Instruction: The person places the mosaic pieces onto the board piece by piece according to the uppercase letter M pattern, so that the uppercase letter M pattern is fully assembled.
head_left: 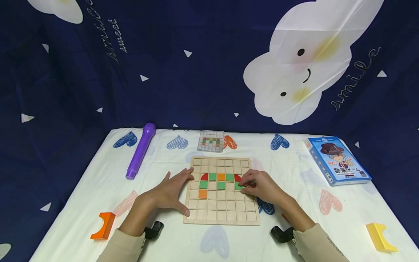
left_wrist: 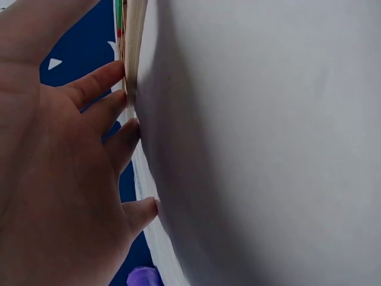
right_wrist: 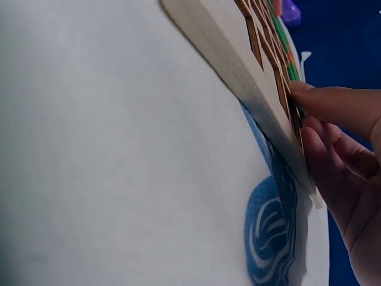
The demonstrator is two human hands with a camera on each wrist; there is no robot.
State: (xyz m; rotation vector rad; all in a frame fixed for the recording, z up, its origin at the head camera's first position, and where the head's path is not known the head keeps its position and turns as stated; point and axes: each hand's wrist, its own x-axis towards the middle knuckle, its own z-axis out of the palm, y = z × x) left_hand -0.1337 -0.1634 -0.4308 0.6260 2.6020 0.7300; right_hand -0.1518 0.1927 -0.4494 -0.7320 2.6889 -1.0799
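Note:
A square wooden grid board [head_left: 226, 217] lies on the table, with red, green and orange tiles set in its upper cells. My left hand [head_left: 168, 193] spreads its fingers along the board's left edge, thumb near the lower corner and fingertips at the upper side. At the board's right side my right hand [head_left: 263, 186] pinches a green tile [head_left: 238, 186] between thumb and fingers, just below a red quarter-round tile [head_left: 237, 178]. In the right wrist view the fingertips are right at the grid. On the left, an orange tile [head_left: 203, 194] sits under a green one.
Behind the board lies a small pattern card [head_left: 210, 141] with a similar coloured layout. A purple microphone-shaped stick [head_left: 140, 151] is at the back left and a blue game box [head_left: 338, 160] at the right. An orange block [head_left: 103, 226] and a yellow block [head_left: 381, 237] flank my arms.

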